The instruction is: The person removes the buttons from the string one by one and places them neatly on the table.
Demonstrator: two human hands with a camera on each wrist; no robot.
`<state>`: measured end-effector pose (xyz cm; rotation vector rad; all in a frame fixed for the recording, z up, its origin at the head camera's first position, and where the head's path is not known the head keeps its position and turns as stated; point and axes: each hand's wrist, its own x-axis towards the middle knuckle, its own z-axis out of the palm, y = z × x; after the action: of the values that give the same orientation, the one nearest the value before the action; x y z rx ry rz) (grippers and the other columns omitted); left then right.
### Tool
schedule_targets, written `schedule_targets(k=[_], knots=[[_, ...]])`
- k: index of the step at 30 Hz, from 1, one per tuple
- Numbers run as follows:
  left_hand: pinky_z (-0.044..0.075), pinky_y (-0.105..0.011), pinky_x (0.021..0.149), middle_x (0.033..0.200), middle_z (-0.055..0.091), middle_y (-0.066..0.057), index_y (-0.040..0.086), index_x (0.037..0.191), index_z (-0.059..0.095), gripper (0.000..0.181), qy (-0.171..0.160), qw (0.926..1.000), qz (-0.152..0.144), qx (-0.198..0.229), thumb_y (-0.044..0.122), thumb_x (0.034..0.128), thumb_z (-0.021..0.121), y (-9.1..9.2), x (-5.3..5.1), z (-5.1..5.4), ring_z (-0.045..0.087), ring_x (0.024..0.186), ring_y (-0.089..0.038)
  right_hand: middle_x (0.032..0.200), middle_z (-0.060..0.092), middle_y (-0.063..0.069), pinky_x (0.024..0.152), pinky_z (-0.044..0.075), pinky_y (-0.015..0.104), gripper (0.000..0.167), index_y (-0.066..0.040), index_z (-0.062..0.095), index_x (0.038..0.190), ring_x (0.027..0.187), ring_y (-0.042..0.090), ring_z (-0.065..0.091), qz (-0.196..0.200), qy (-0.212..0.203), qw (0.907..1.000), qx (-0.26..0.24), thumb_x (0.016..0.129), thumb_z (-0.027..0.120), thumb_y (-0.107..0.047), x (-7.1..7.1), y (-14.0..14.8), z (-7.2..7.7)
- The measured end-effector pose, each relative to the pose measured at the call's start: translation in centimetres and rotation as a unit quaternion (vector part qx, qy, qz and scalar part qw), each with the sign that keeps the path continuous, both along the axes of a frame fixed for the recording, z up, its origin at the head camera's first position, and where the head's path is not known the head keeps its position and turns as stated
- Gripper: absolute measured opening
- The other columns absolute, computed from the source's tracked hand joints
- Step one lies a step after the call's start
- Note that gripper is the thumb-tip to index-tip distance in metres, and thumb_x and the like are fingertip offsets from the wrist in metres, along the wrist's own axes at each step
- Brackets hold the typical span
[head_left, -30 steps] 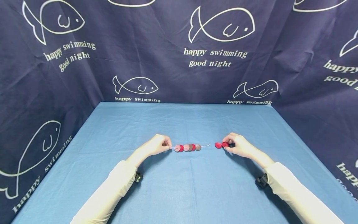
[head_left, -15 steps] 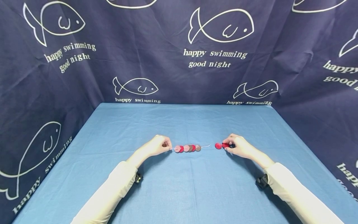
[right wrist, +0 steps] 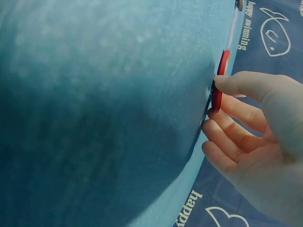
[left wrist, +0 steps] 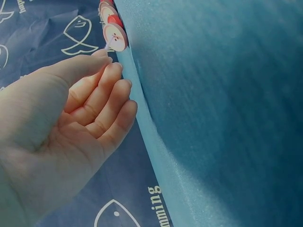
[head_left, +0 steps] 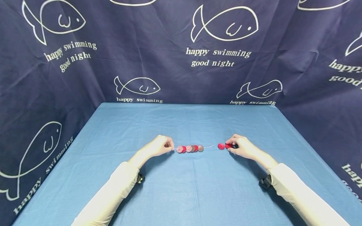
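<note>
My left hand (head_left: pixel 161 146) pinches the end of a thin white string (head_left: pixel 208 146) between thumb and forefinger. On that string sits a row of overlapping round buttons in pink, red and brown; a pink button (left wrist: pixel 115 38) is closest to my left fingertips. The string's free right end lies on the cloth beyond a brown button (head_left: pixel 200 148). Farther right, my right hand (head_left: pixel 241 146) pinches a red button (right wrist: pixel 217 100) by its edge, partly covered by the thumb. Another red button (head_left: pixel 221 146) lies just left of it, apart from the string's end.
A blue cloth (head_left: pixel 192 188) covers the table. Dark blue curtains (head_left: pixel 175 62) printed with white fish and lettering hang behind it and at both sides. A small black device (head_left: pixel 265 183) is strapped at the right wrist, another (head_left: pixel 140 179) at the left.
</note>
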<state>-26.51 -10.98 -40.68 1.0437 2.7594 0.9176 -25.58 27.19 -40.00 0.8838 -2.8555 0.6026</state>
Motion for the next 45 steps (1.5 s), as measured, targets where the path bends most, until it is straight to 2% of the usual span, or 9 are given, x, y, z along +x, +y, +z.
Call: schedule_targets(k=[26,36,45], knots=[[0.046,-0.018,0.061,0.070,0.065,0.002,0.009,0.079,0.066,0.006,-0.002,1.0000,0.002,-0.002,0.011,0.0849,0.067,0.09,0.02,0.16,0.054,0.062,-0.002,0.091,0.060,0.009,0.071,0.046,0.032,0.025,0.003,0.068,0.100,0.080,0.022,0.056,0.001,-0.002,1.0000,-0.001,0.076,0.071,-0.003,0.06,-0.08,0.21],[0.045,-0.018,0.060,0.070,0.064,0.003,0.010,0.079,0.066,0.007,-0.003,1.0000,0.004,-0.004,0.011,0.0852,0.067,0.05,0.07,0.17,0.053,0.062,-0.003,0.093,0.064,0.010,0.077,0.049,0.041,0.025,0.002,0.067,0.101,0.084,0.025,0.061,0.005,0.021,0.9996,-0.018,0.078,0.072,-0.006,-0.04,-0.25,0.21],[0.045,-0.018,0.061,0.070,0.065,0.003,0.010,0.079,0.066,0.006,0.002,1.0000,0.000,-0.002,0.011,0.0851,0.066,0.13,0.13,0.24,0.054,0.063,-0.002,0.094,0.066,0.012,0.079,0.049,0.043,0.028,0.004,0.066,0.104,0.087,0.027,0.063,0.017,0.058,0.9976,-0.034,0.077,0.072,-0.005,-0.65,-0.67,0.04]])
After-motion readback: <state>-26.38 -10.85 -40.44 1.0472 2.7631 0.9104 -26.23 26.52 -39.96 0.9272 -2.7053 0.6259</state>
